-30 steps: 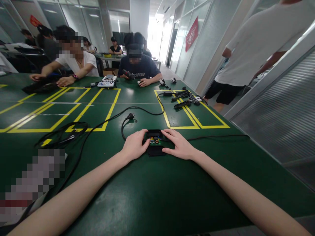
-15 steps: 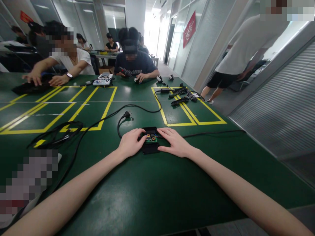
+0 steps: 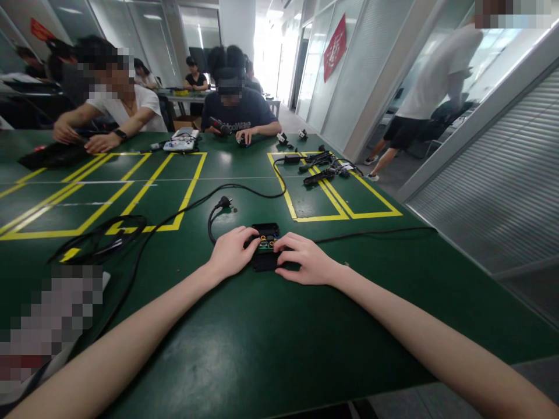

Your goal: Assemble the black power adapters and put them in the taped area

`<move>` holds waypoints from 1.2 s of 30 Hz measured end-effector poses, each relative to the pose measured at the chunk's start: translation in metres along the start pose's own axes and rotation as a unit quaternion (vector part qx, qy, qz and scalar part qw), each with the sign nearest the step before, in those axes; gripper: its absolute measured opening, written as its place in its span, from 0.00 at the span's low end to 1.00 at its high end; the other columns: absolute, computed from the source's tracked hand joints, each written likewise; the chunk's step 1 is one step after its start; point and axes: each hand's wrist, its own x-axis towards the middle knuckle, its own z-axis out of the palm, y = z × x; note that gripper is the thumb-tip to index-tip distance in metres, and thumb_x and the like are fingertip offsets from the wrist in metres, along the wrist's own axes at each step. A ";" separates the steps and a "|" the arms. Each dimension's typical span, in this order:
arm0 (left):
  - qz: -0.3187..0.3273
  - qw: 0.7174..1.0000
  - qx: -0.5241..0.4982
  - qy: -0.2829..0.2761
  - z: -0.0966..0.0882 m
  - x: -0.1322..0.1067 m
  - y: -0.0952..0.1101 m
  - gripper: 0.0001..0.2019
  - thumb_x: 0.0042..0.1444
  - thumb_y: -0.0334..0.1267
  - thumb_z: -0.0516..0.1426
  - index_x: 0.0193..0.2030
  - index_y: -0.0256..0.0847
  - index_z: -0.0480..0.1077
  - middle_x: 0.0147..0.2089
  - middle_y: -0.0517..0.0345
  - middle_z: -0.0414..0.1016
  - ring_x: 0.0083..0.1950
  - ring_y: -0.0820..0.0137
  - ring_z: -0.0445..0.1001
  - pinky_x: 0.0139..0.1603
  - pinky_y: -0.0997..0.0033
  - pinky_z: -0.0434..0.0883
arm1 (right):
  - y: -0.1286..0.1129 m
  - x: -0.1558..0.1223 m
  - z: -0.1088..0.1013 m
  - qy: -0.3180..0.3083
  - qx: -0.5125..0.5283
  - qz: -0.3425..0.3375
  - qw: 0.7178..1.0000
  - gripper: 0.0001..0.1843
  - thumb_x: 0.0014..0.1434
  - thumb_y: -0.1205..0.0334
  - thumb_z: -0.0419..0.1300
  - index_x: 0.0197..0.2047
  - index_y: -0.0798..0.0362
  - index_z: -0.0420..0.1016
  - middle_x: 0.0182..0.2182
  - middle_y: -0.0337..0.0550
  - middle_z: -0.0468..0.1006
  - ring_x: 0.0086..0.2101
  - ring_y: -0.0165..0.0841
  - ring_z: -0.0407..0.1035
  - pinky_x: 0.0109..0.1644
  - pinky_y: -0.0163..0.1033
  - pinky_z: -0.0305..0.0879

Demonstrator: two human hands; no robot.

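Note:
A small black box [image 3: 264, 233] with an open top shows a green circuit board with orange parts inside. It lies on the green table [image 3: 262, 337] in front of me. My left hand [image 3: 231, 253] rests against its left side with fingers curled onto the edge. My right hand [image 3: 305, 260] lies on its right side, fingers bent over the near right corner. A black cable [image 3: 375, 233] runs from the box to the right.
A black power cord with a plug [image 3: 223, 202] loops just behind the box. Coiled black cables [image 3: 105, 235] lie at left. Yellow taped rectangles [image 3: 340, 201] hold black tools. Two seated people work at the far edge; another person [image 3: 432, 87] walks at right.
My right hand has slid left and its fingers have curled onto the box. The person at right has walked farther away. The view has shifted slightly.

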 end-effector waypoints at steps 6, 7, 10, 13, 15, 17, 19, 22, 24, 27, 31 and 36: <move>0.007 1.000 0.006 0.005 0.001 0.000 -0.001 0.13 0.68 0.41 0.52 0.50 0.44 0.77 0.46 0.54 0.81 0.46 0.62 0.78 0.48 0.65 0.74 | 0.004 -0.002 -0.001 -0.010 0.015 0.047 0.999 0.08 0.65 0.60 0.64 0.34 0.51 0.74 0.44 0.50 0.76 0.44 0.39 0.72 0.49 0.45 0.72; 0.006 1.000 0.004 0.005 0.001 0.000 -0.001 0.13 0.68 0.41 0.52 0.50 0.44 0.77 0.46 0.54 0.81 0.46 0.62 0.78 0.48 0.65 0.74 | 0.004 -0.002 -0.001 -0.013 0.015 0.052 0.998 0.08 0.65 0.60 0.64 0.34 0.51 0.74 0.44 0.50 0.76 0.44 0.39 0.72 0.49 0.45 0.72; 0.005 1.000 -0.006 0.006 0.001 0.000 -0.001 0.13 0.68 0.41 0.53 0.50 0.44 0.77 0.46 0.54 0.81 0.45 0.62 0.78 0.48 0.64 0.74 | 0.002 -0.001 -0.002 -0.019 0.014 0.061 0.998 0.08 0.65 0.58 0.64 0.35 0.51 0.74 0.43 0.50 0.75 0.43 0.40 0.72 0.48 0.46 0.72; 0.007 1.000 -0.017 0.011 0.001 0.001 -0.003 0.13 0.68 0.41 0.53 0.50 0.45 0.77 0.46 0.54 0.81 0.45 0.63 0.78 0.48 0.65 0.74 | 0.001 -0.001 -0.004 -0.011 0.029 0.072 0.997 0.07 0.65 0.56 0.64 0.41 0.51 0.76 0.44 0.50 0.75 0.45 0.41 0.72 0.49 0.47 0.72; 0.007 1.000 -0.027 0.014 0.001 0.001 -0.004 0.13 0.67 0.42 0.53 0.51 0.45 0.77 0.46 0.55 0.81 0.44 0.63 0.78 0.47 0.65 0.73 | 0.004 -0.001 -0.005 0.025 0.041 0.098 0.994 0.09 0.65 0.57 0.63 0.46 0.51 0.76 0.45 0.50 0.76 0.45 0.41 0.72 0.50 0.47 0.72; 0.006 0.999 -0.037 0.014 0.001 0.002 -0.005 0.11 0.67 0.42 0.54 0.50 0.45 0.76 0.43 0.56 0.81 0.41 0.63 0.78 0.45 0.66 0.72 | 0.010 -0.003 -0.006 0.061 0.026 0.143 0.988 0.08 0.66 0.59 0.61 0.47 0.50 0.76 0.44 0.50 0.76 0.46 0.42 0.72 0.51 0.48 0.71; 0.000 0.999 -0.043 0.014 0.000 0.002 -0.004 0.09 0.66 0.42 0.55 0.45 0.44 0.75 0.39 0.57 0.80 0.39 0.64 0.76 0.41 0.67 0.70 | 0.018 -0.006 -0.007 0.059 -0.004 0.183 0.981 0.06 0.66 0.61 0.60 0.45 0.51 0.76 0.43 0.50 0.76 0.45 0.43 0.72 0.51 0.49 0.71; -0.018 0.998 -0.053 0.020 -0.002 0.002 -0.003 0.08 0.64 0.43 0.56 0.36 0.43 0.69 0.34 0.59 0.76 0.35 0.66 0.74 0.36 0.69 0.66 | 0.029 -0.011 -0.008 0.015 -0.015 0.208 0.978 0.07 0.68 0.61 0.58 0.41 0.51 0.77 0.39 0.48 0.77 0.43 0.42 0.72 0.48 0.47 0.71; -0.023 0.997 -0.076 0.023 -0.004 0.002 -0.003 0.10 0.63 0.44 0.56 0.32 0.43 0.66 0.30 0.61 0.73 0.33 0.67 0.71 0.35 0.70 0.63 | 0.032 -0.014 -0.009 0.002 -0.007 0.216 0.976 0.08 0.70 0.60 0.57 0.41 0.51 0.76 0.37 0.46 0.77 0.40 0.39 0.72 0.45 0.44 0.70; -0.019 0.990 -0.142 0.008 -0.007 0.002 -0.004 0.12 0.61 0.45 0.57 0.31 0.42 0.64 0.27 0.64 0.68 0.29 0.71 0.65 0.32 0.72 0.60 | 0.028 -0.014 -0.012 0.007 0.002 0.222 0.975 0.09 0.71 0.59 0.55 0.43 0.51 0.75 0.36 0.44 0.76 0.33 0.35 0.70 0.38 0.40 0.67; -0.015 0.966 -0.254 -0.038 -0.012 0.004 -0.009 0.12 0.55 0.46 0.57 0.29 0.41 0.64 0.26 0.65 0.64 0.29 0.73 0.62 0.31 0.73 0.60 | 0.018 -0.013 -0.016 0.024 0.040 0.187 0.981 0.08 0.71 0.60 0.55 0.43 0.52 0.74 0.34 0.43 0.75 0.28 0.32 0.66 0.33 0.38 0.63; -0.012 0.934 -0.327 -0.145 -0.020 0.009 -0.017 0.04 0.45 0.38 0.54 0.28 0.40 0.67 0.25 0.65 0.65 0.29 0.73 0.63 0.32 0.73 0.61 | 0.014 -0.012 -0.015 0.027 0.067 0.143 0.987 0.06 0.68 0.62 0.56 0.41 0.52 0.74 0.33 0.43 0.76 0.31 0.33 0.69 0.35 0.38 0.65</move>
